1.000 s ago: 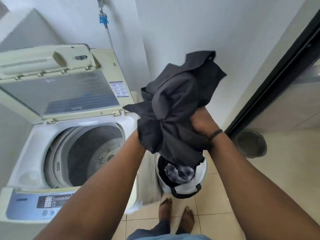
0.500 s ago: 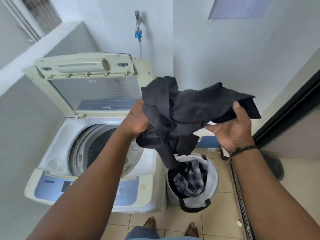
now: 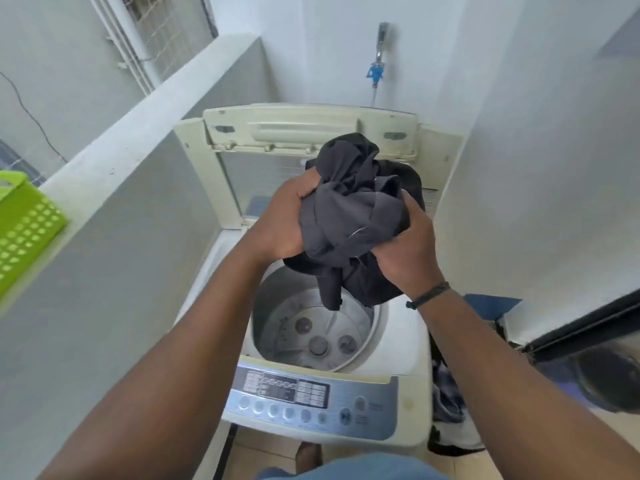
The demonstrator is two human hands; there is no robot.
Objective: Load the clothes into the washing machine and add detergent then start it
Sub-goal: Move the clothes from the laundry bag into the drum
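A bunched dark grey garment [image 3: 349,216] hangs over the open drum [image 3: 311,327] of a cream top-loading washing machine [image 3: 405,344]. My left hand [image 3: 284,223] grips its left side and my right hand [image 3: 408,247] grips its right side. A loose end of the cloth dangles just inside the drum's rim. The drum's bottom shows bare metal with a pulsator. The lid [image 3: 308,129] stands upright at the back. The control panel [image 3: 311,400] with buttons lies at the front.
A laundry bag [image 3: 446,403] with more clothes sits on the floor right of the machine. A green plastic basket [image 3: 24,230] rests on the grey ledge [image 3: 145,133] at left. A tap with a blue fitting [image 3: 375,72] is on the back wall. A dark door frame [image 3: 588,323] is at right.
Both hands carried the garment from above the laundry bag leftward to over the drum and bunched it together. My view turned to face the machine squarely.
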